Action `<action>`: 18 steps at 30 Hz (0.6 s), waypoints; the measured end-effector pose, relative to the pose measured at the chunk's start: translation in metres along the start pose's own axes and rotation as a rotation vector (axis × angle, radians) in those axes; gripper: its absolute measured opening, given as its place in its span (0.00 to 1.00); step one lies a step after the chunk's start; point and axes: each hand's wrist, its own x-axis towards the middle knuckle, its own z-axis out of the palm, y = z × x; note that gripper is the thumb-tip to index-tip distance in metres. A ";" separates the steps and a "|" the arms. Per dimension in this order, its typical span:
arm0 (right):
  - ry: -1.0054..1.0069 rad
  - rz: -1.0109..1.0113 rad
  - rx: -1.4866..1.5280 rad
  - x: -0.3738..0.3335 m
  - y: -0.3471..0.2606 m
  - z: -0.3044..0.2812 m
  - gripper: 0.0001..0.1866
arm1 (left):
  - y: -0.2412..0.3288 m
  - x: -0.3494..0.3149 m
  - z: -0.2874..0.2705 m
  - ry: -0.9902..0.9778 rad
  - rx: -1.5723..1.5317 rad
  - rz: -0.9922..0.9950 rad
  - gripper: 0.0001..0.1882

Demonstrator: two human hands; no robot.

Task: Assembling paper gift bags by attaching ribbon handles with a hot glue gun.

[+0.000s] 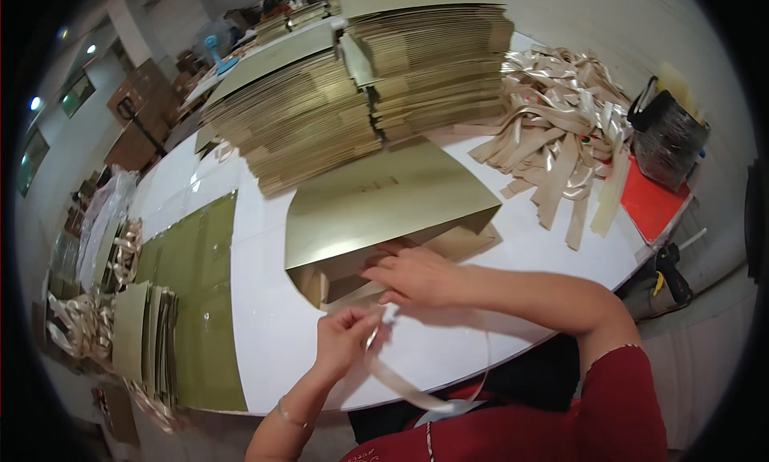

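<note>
In the left hand (340, 342), a ribbon (398, 387) (pale, glossy).

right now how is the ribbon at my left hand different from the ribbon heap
The ribbon is a single strip, while the ribbon heap is many overlapping strips. The ribbon curves in an open loop from the left hand; the ribbon heap lies loose on the table. Both are pale beige with a sheen.
</note>
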 end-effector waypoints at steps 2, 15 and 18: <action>-0.406 0.330 0.272 0.024 0.019 0.007 0.17 | -0.015 0.017 0.001 0.161 -0.367 0.009 0.03; -0.524 0.915 0.746 0.067 0.027 -0.019 0.26 | -0.014 0.028 0.010 0.121 -0.450 -0.031 0.10; -0.498 0.891 0.691 0.071 0.021 -0.022 0.25 | -0.019 0.031 0.007 0.143 -0.492 0.010 0.10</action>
